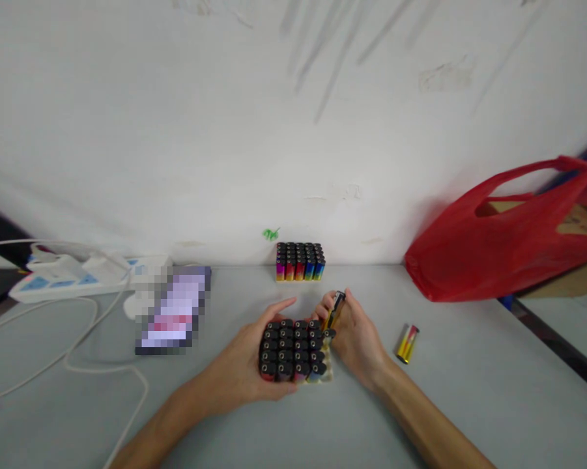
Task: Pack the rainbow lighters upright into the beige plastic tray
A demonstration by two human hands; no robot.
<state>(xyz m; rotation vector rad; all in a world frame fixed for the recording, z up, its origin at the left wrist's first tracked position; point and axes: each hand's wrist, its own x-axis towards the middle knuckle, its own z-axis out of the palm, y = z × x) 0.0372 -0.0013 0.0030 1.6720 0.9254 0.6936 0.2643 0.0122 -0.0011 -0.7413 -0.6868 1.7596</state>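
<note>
My left hand is wrapped round the left side of a block of black-topped lighters, standing upright in rows in a pale tray. Along the tray's right side, part of the rim and some slots show, with one lighter standing at the far end of that column. Between the thumb and fingers of my right hand is a yellow lighter with a black top, tilted, just beside the far right corner of the tray. A loose yellow and red lighter lies on the table to the right of my right wrist.
A second block of rainbow-coloured lighters stands against the wall. At left lie a phone with a blurred screen, a white power strip and loose white cables. A red bag holding cardboard sits at the right.
</note>
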